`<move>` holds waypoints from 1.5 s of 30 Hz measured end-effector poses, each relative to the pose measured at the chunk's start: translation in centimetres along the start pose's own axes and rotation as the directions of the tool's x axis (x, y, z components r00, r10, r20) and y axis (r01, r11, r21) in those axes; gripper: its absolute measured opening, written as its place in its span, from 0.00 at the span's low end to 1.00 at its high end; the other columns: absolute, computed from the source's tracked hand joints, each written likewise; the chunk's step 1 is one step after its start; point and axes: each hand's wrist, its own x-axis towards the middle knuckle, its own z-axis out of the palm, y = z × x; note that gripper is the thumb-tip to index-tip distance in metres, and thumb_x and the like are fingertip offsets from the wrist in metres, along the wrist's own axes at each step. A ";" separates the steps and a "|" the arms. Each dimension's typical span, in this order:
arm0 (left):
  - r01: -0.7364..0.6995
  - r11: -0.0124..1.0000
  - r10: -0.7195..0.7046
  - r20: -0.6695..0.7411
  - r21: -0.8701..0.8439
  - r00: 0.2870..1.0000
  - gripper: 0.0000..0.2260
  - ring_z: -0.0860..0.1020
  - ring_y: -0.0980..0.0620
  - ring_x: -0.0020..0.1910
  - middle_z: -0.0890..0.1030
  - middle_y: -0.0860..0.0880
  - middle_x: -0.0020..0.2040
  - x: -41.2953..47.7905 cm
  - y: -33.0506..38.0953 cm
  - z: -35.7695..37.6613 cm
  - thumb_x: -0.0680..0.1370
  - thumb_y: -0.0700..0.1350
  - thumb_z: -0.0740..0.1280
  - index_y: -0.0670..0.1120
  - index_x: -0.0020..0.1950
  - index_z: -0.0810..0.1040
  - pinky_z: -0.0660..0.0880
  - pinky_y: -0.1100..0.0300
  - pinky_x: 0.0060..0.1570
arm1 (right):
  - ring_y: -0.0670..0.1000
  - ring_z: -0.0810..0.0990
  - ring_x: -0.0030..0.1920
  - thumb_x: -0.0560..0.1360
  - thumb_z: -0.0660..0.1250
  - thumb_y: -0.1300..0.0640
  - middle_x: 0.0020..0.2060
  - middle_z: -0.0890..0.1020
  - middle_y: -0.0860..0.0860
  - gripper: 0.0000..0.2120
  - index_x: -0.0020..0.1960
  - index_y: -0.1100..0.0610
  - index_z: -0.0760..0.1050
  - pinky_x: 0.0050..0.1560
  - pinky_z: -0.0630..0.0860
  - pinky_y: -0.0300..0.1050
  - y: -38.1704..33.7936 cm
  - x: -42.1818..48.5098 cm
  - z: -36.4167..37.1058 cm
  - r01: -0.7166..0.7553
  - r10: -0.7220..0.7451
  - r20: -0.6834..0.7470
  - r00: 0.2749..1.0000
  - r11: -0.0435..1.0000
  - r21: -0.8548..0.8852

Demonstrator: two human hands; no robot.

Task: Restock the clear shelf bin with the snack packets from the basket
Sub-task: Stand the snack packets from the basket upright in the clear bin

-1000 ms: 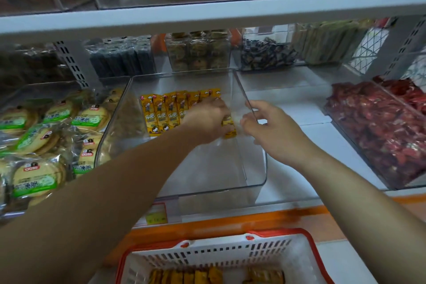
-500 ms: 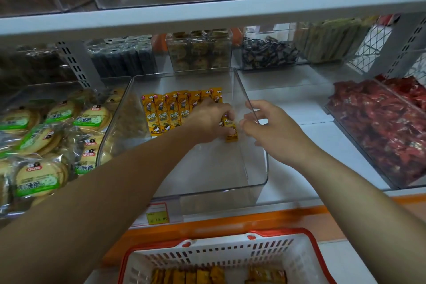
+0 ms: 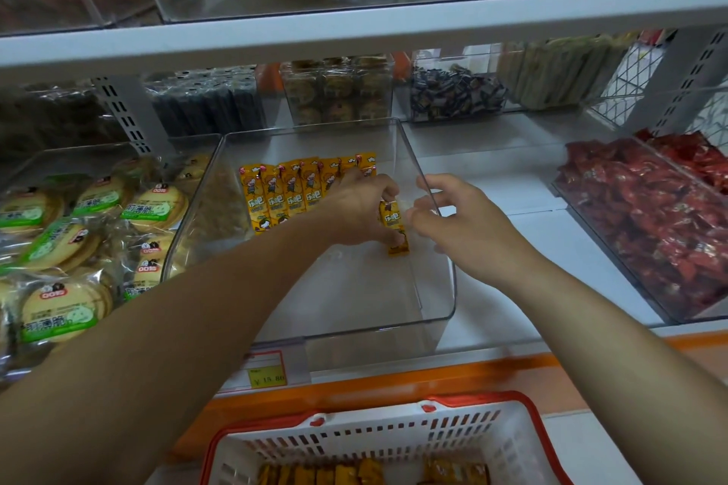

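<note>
A clear shelf bin [image 3: 437, 299] stands on the middle shelf with a row of several yellow snack packets [image 3: 293, 191] lined up at its back. My left hand [image 3: 360, 207] is inside the bin and grips one more yellow packet [image 3: 394, 226] at the right end of that row. My right hand [image 3: 459, 222] hovers at the bin's right wall, fingers loosely curled by the wall's top edge and close to the packet; whether it holds the wall is unclear. The red-rimmed white basket [image 3: 394, 433] sits below, with more yellow packets [image 3: 327, 474] in it.
A bin of round biscuit packs [image 3: 75, 240] stands to the left, a bin of red packets [image 3: 654, 220] to the right. Smaller bins of dark snacks [image 3: 453, 94] line the shelf's back. A yellow price tag [image 3: 268, 376] hangs on the orange shelf edge.
My left hand has stayed at the right end of the row, the packet now standing more upright in its grip. My right hand has closed in slightly toward the packet.
</note>
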 end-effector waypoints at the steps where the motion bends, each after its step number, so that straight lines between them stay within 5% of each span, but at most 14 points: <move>1: -0.019 1.000 0.018 -0.019 -0.005 1.000 0.36 0.67 0.49 0.64 0.73 0.53 0.61 0.0 0.2 0.0 0.65 0.62 0.80 0.55 0.69 0.71 0.71 0.51 0.59 | 0.44 0.82 0.49 0.71 0.68 0.44 0.52 0.79 0.39 0.15 0.56 0.34 0.69 0.46 0.80 0.44 0.0 0.0 0.0 -0.001 0.001 0.000 1.000 1.000 -0.001; 5: -0.089 0.996 0.088 -0.090 -0.003 0.992 0.38 0.69 0.52 0.56 0.73 0.51 0.62 -0.1 0.1 0.1 0.63 0.58 0.83 0.51 0.69 0.71 0.68 0.58 0.51 | 0.44 0.82 0.48 0.66 0.65 0.41 0.51 0.80 0.40 0.19 0.57 0.35 0.70 0.47 0.81 0.46 -0.4 -0.2 0.2 -0.008 0.008 -0.003 1.000 1.000 0.006; 8: -0.096 0.995 0.094 -0.138 -0.006 0.986 0.42 0.72 0.49 0.61 0.70 0.49 0.69 -0.3 -0.5 0.0 0.64 0.55 0.83 0.50 0.73 0.69 0.70 0.60 0.54 | 0.43 0.82 0.47 0.64 0.62 0.40 0.48 0.79 0.37 0.14 0.49 0.32 0.70 0.50 0.81 0.47 -0.7 -0.4 0.2 -0.009 0.009 -0.007 1.000 1.000 0.003; 13: -0.167 0.945 0.251 -0.298 0.280 0.921 0.39 0.74 0.43 0.65 0.78 0.47 0.65 -0.4 -0.3 -0.2 0.63 0.54 0.84 0.46 0.70 0.75 0.73 0.51 0.57 | 0.44 0.82 0.47 0.64 0.62 0.40 0.48 0.79 0.38 0.11 0.47 0.32 0.71 0.53 0.81 0.53 -0.8 -0.6 0.2 -0.011 0.011 -0.003 1.000 1.000 0.015; 16: -0.128 0.916 0.278 -0.372 0.380 0.886 0.38 0.76 0.41 0.63 0.80 0.45 0.63 -0.4 -0.4 -0.2 0.61 0.56 0.83 0.44 0.67 0.77 0.70 0.48 0.59 | 0.44 0.82 0.47 0.57 0.61 0.33 0.49 0.79 0.38 0.19 0.48 0.32 0.71 0.51 0.81 0.51 -1.0 -0.8 0.2 -0.011 0.011 0.001 1.000 1.000 0.021; 18: -0.092 0.928 0.242 -0.398 0.361 0.885 0.40 0.75 0.40 0.63 0.79 0.43 0.64 -0.2 -0.5 0.0 0.62 0.57 0.83 0.43 0.68 0.76 0.70 0.48 0.61 | 0.44 0.82 0.47 0.57 0.61 0.32 0.49 0.79 0.39 0.19 0.47 0.32 0.70 0.50 0.81 0.49 -1.0 -0.8 0.2 -0.009 0.009 -0.002 1.000 1.000 0.024; 21: -0.093 0.929 0.241 -0.395 0.358 0.886 0.36 0.74 0.40 0.63 0.78 0.43 0.64 0.1 -0.7 -0.2 0.66 0.58 0.80 0.43 0.69 0.75 0.70 0.48 0.60 | 0.44 0.82 0.48 0.71 0.65 0.42 0.51 0.78 0.39 0.08 0.49 0.33 0.70 0.52 0.81 0.52 -0.7 -0.6 0.2 -0.001 0.001 -0.001 1.000 1.000 0.017; 26: -0.143 0.927 0.259 -0.316 0.346 0.913 0.33 0.75 0.42 0.62 0.78 0.45 0.65 0.8 -0.6 -0.8 0.70 0.55 0.78 0.46 0.71 0.74 0.73 0.49 0.56 | 0.43 0.81 0.49 0.76 0.64 0.46 0.51 0.78 0.38 0.11 0.57 0.36 0.69 0.51 0.81 0.49 -0.5 -0.6 0.0 0.009 -0.009 -0.012 1.000 1.000 0.001; 32: -0.082 0.996 0.068 -0.306 -0.033 0.950 0.25 0.77 0.47 0.55 0.80 0.46 0.61 1.3 -0.2 -1.5 0.73 0.43 0.77 0.49 0.68 0.74 0.74 0.55 0.51 | 0.42 0.80 0.48 0.74 0.65 0.45 0.49 0.77 0.36 0.09 0.48 0.32 0.68 0.52 0.80 0.48 -0.4 -0.5 0.1 0.006 -0.006 -0.002 1.000 1.000 -0.008; 36: -0.068 0.987 0.016 -0.330 -0.144 0.944 0.21 0.77 0.49 0.53 0.80 0.47 0.57 1.1 -0.1 -1.4 0.76 0.37 0.73 0.48 0.67 0.75 0.71 0.59 0.49 | 0.43 0.79 0.49 0.73 0.64 0.43 0.50 0.76 0.36 0.12 0.55 0.34 0.68 0.50 0.79 0.46 -0.4 -0.5 0.1 0.001 -0.001 0.002 1.000 1.000 -0.008; 40: -0.039 0.990 -0.003 -0.301 -0.134 0.954 0.20 0.79 0.48 0.55 0.81 0.48 0.58 1.2 -0.2 -1.3 0.77 0.41 0.73 0.51 0.67 0.75 0.76 0.55 0.52 | 0.41 0.79 0.47 0.76 0.65 0.46 0.50 0.76 0.36 0.12 0.57 0.36 0.68 0.43 0.74 0.41 -0.4 -0.6 0.0 -0.010 0.009 -0.011 1.000 1.000 -0.023; 45: -0.073 0.990 0.108 -0.325 0.118 0.940 0.20 0.77 0.46 0.53 0.80 0.49 0.58 0.9 -0.5 -1.0 0.77 0.45 0.73 0.53 0.67 0.73 0.75 0.55 0.45 | 0.40 0.79 0.43 0.75 0.65 0.46 0.49 0.77 0.36 0.12 0.55 0.35 0.67 0.39 0.69 0.39 -0.5 -0.6 0.1 -0.018 0.018 -0.018 1.000 0.999 -0.029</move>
